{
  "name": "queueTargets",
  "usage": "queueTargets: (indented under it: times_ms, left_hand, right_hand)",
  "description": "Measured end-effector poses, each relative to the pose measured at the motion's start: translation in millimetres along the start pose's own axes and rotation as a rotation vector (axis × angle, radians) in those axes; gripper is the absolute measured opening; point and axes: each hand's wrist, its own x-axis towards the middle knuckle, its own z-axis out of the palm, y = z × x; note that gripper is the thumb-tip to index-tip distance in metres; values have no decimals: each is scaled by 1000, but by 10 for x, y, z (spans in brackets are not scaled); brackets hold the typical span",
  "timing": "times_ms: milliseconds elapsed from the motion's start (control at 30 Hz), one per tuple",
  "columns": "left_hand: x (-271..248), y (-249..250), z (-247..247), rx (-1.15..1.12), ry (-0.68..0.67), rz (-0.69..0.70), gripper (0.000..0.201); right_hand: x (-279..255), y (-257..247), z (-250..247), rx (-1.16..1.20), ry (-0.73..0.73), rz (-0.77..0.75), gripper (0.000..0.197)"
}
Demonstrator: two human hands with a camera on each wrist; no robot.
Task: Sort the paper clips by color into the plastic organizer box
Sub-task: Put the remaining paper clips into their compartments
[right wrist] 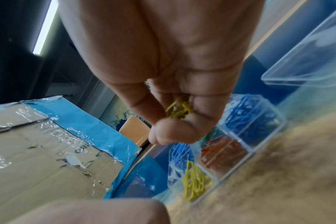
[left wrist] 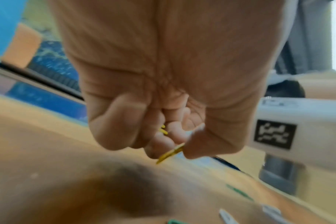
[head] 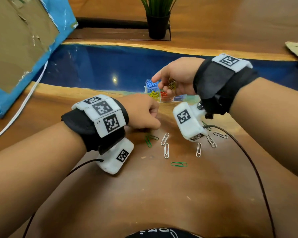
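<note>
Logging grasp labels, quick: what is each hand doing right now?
Left hand: fingers curled, pinching yellow paper clips.
Right hand: holding a bunch of yellow clips above the organizer box.

A potted plant (head: 157, 18) stands behind; a taped cardboard box (head: 19, 40) lies left.

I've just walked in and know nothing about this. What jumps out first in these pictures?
Two hands with marker-covered wristbands work over a wooden table. The right hand hovers above a clear organizer box of color-sorted clips, pinching a bunch of yellow paper clips. The left hand, nearer the person, also grips yellow clips, while white clips and green clips lie loose on the wood.
</note>
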Motion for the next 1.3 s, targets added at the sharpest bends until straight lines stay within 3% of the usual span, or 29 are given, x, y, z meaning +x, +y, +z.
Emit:
queueTargets:
  times_ms: [200,367,567,667,767,833,1000,1167,1300]
  left_hand:
    - [-28,-140,-47,-188,50,-31,18]
    - [-17,-234,-31,-349,17,-50,15]
    - [38,-349,-67,-619,-9,-23,14]
    - [62,-375,-86,-681,41,-37,16]
    - [131,-384,-110,-589,117,-79,25]
    - [196,-366,-147,-462,159,-107,30]
    - [363,-132,-276,-68,209,-81,25]
    - [535,96,-285,156,198,-3,26]
    - [565,151,-273,240,186,12,26]
  right_hand:
    - [113,-136,116,-83,74,42,10]
    - [86,-192,121,-266,64,-23,16]
    - [60,-201,125,-271,103,-59,18]
    - [7,-212,119,-255,129,-62,8]
    - [-21,-165,97,-245,162,-43,32]
    - [-45,-112,68,-245,177,-53,35]
    - [-116,31,-102,-255,195,-51,32]
    - [-253,199,-314,-324,249,-65,26]
    - [-425,408,-490,-514,269,-99,18]
